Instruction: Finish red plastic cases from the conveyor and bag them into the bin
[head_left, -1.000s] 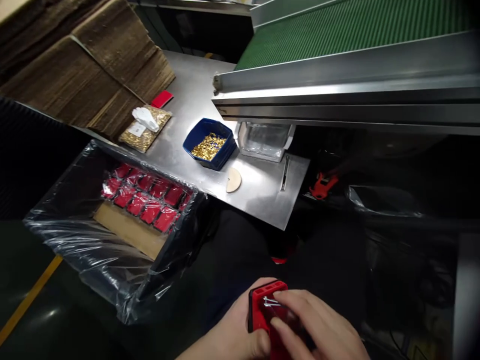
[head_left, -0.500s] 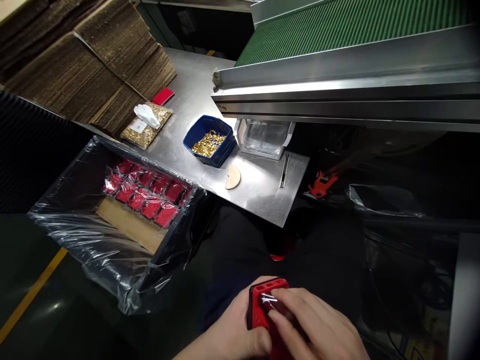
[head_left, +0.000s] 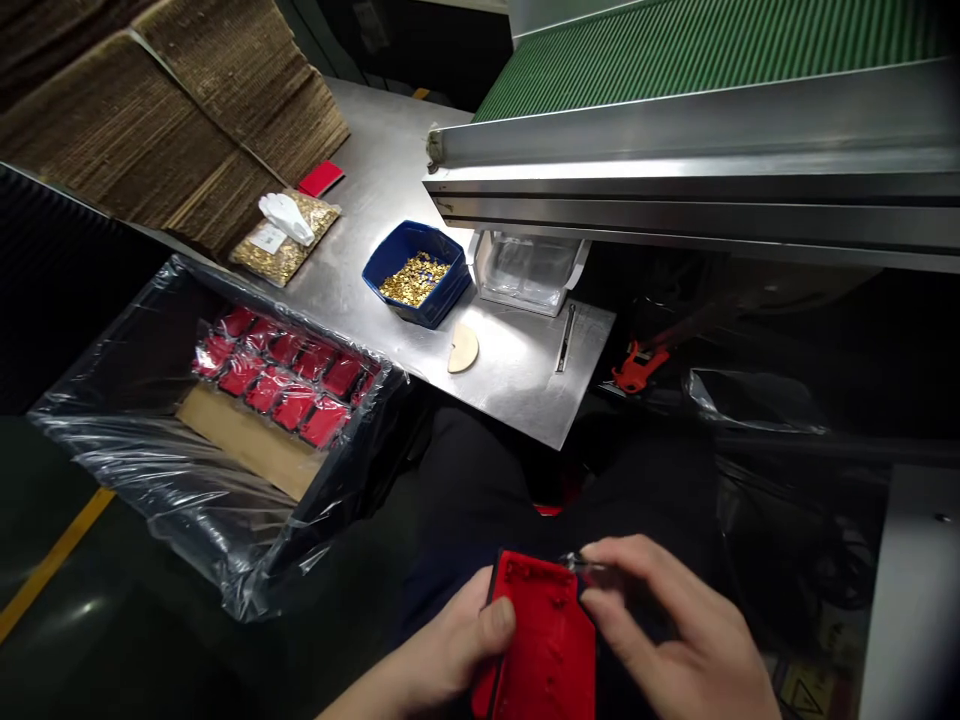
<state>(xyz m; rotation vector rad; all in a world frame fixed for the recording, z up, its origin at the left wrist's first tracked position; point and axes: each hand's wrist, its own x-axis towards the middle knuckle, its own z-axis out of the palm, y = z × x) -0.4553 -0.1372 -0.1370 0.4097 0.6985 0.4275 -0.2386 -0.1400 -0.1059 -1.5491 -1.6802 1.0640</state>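
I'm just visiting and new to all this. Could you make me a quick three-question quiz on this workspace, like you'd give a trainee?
1. Multiple choice: what is in the blue bin?
A) red cases
B) gold-coloured pieces
C) white gloves

2. True or false: the person's left hand is holding a red case.

3. Fill in the blank: the ribbed belt beyond the metal table is ____ in colour.

Key: 1. B; 2. True; 3. green.
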